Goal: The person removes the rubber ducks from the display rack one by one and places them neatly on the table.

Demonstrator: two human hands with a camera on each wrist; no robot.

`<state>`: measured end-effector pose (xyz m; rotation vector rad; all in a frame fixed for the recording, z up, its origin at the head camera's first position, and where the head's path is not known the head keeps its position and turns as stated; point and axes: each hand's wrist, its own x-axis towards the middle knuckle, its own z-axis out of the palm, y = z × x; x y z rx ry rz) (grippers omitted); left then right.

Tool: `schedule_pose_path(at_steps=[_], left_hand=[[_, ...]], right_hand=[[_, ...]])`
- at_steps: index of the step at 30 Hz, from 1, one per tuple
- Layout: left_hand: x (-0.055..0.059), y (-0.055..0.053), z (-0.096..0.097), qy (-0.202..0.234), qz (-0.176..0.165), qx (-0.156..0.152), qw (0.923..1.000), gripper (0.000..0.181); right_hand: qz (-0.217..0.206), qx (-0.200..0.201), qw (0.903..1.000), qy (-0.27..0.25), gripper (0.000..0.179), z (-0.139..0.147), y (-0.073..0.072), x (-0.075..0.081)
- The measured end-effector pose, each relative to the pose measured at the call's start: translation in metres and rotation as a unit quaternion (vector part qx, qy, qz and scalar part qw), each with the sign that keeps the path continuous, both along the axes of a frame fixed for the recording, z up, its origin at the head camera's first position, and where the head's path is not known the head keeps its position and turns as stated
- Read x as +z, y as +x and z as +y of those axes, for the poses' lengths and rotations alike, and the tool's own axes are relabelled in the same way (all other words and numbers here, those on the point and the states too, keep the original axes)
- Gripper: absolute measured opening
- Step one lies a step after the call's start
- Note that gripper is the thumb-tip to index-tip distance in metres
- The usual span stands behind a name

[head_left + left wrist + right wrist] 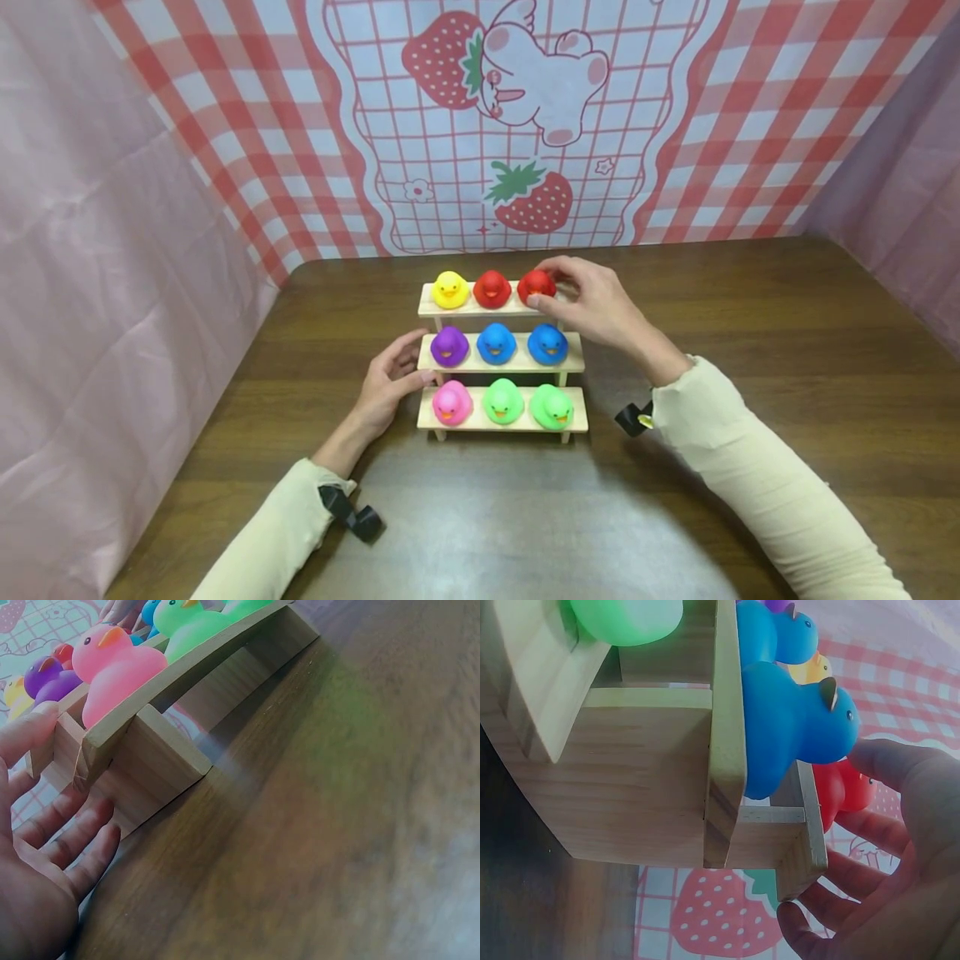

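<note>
A three-tier wooden stand (501,364) holds several rubber ducks in rows. My right hand (596,300) pinches the right-hand red rubber duck (542,283) on the top tier, thumb in front and index finger behind. In the right wrist view, blue ducks partly hide that red duck (844,791). My left hand (390,383) rests against the stand's left end, its fingers loosely bent, beside the purple duck (449,347) and the pink duck (452,403). The left wrist view shows the thumb (34,733) at a tier's end.
A yellow duck (450,290) and another red duck (492,289) share the top tier. Blue ducks (497,343) stand on the middle tier, green ducks (503,402) on the lowest. The brown table (487,517) meets a checked strawberry backdrop (262,108); pink curtains (90,250) hang beside it.
</note>
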<state>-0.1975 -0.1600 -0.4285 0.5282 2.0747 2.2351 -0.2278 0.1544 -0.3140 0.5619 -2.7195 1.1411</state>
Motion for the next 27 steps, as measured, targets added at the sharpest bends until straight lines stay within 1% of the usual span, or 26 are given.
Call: schedule_pose_path(at_steps=[5,11,18,27], left_hand=[[0.001,0.000,0.000,0.003,-0.005,-0.004,1.0000,0.068],[0.001,0.000,0.000,0.007,-0.010,-0.003,0.9999,0.068],[0.001,0.001,0.000,0.003,-0.016,0.001,0.9999,0.069],[0.001,0.000,0.000,-0.002,-0.017,-0.001,0.9999,0.069]], right_hand=[[-0.004,-0.007,1.0000,-0.001,0.044,0.000,0.001,0.001],[-0.012,-0.014,0.9997,-0.013,0.046,0.003,0.002,0.004],[-0.004,-0.020,0.9997,-0.011,0.046,0.011,0.005,0.005],[-0.004,-0.038,0.9993,-0.006,0.048,0.026,0.013,0.010]])
